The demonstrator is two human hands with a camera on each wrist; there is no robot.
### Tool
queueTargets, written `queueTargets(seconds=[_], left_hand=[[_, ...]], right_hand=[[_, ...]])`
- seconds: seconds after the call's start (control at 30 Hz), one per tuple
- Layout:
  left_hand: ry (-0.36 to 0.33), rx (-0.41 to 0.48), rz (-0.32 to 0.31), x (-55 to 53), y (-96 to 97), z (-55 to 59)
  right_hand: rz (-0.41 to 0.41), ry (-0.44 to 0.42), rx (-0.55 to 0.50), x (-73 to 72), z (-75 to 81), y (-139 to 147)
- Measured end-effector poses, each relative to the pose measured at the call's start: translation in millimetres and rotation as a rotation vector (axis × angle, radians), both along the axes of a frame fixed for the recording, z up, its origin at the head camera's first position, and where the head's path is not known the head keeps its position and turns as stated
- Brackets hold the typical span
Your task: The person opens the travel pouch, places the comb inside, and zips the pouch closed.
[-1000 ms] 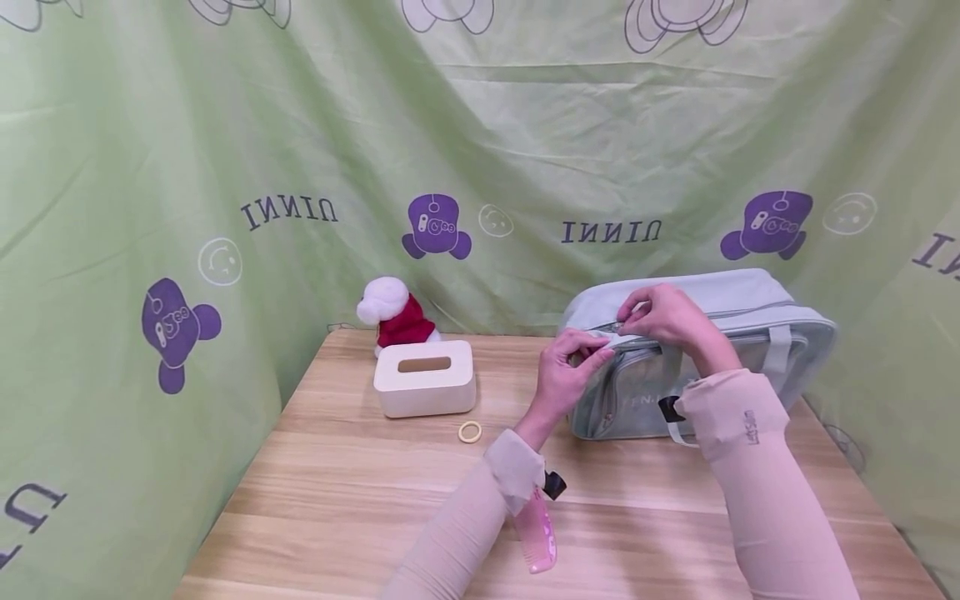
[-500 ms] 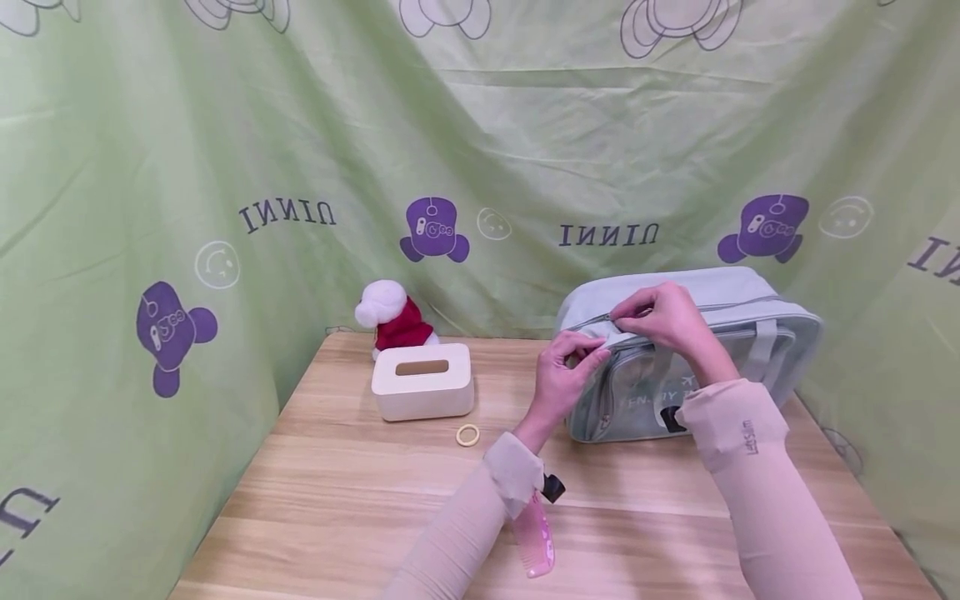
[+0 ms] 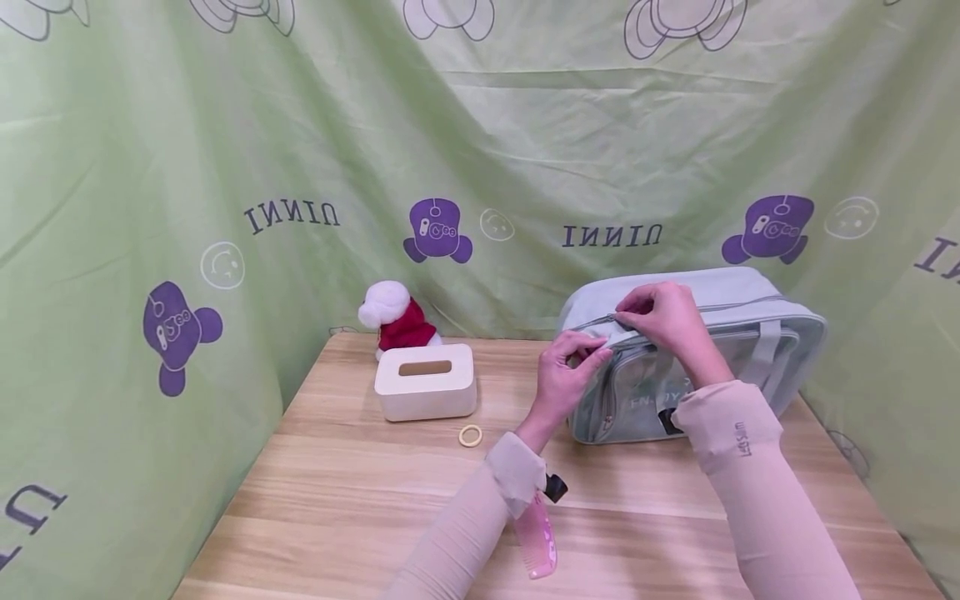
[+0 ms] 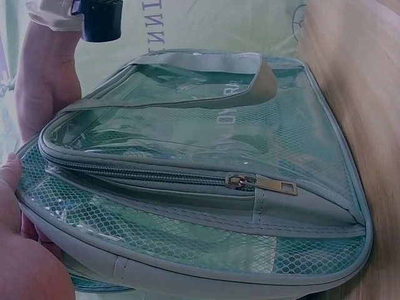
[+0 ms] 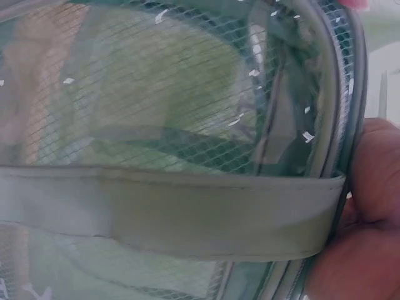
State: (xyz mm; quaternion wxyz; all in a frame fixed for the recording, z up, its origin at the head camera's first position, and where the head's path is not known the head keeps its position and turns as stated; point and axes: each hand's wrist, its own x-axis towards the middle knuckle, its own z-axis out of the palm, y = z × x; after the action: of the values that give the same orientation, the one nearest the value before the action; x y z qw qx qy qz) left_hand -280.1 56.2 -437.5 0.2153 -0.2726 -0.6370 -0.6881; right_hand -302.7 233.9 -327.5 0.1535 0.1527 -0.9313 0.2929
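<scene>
A pale grey-green travel bag (image 3: 720,287) with a see-through mesh front stands on the table at the right. My left hand (image 3: 564,375) pinches the rim at its upper left corner between thumb and fingers. Beside it, my right hand (image 3: 663,317) pinches the zipper pull at the top zip; the fingers hide the pull itself. In the left wrist view, a front pocket zip (image 4: 144,174) ends at a metal pull (image 4: 275,184). A strap handle (image 5: 169,212) crosses the clear front in the right wrist view, with my right hand (image 5: 362,231) at the bag's edge.
On the wooden table (image 3: 360,500) stand a cream tissue box (image 3: 425,398) and a white plush toy (image 3: 405,317) in red. A small yellow ring (image 3: 470,435) lies before the box. A pink comb (image 3: 536,540) lies partly under my left forearm. Green curtain (image 3: 517,125) hangs behind.
My right hand has shifted slightly left along the top zip, and the bag's right end has moved a little left. The left hand keeps its place at the corner.
</scene>
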Motion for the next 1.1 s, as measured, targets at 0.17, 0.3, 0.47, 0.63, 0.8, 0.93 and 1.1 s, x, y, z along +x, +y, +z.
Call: queueTargets(seconds=[0.17, 0.3, 0.47, 0.63, 0.8, 0.93, 1.1], left_hand=[[0.017, -0.008, -0.004, -0.1, 0.3, -0.4], [0.045, -0.015, -0.002, 0.3, 1.1, 0.1], [0.077, -0.022, 0.007, -0.4, 1.6, 0.0], [0.074, -0.008, 0.016, -0.7, -4.5, 1.8], [0.053, -0.001, 0.062, 1.0, -19.2, 9.4], [0.08, -0.016, 0.091, -8.5, -30.1, 5.0], [0.09, -0.03, 0.089, -17.2, -38.6, 0.7]], right_hand=[[-0.036, 0.014, 0.002, 4.5, 1.7, -0.4], [-0.079, 0.039, -0.034, 8.9, 3.8, 5.2], [-0.141, 0.061, -0.048, 11.4, 4.8, 22.7], [-0.183, 0.072, -0.062, 12.5, 2.9, 42.2], [-0.247, 0.094, -0.069, 12.0, 1.2, 65.4], [-0.317, 0.093, -0.062, 13.7, 1.9, 87.9], [-0.362, 0.059, -0.07, 18.5, 2.0, 109.8]])
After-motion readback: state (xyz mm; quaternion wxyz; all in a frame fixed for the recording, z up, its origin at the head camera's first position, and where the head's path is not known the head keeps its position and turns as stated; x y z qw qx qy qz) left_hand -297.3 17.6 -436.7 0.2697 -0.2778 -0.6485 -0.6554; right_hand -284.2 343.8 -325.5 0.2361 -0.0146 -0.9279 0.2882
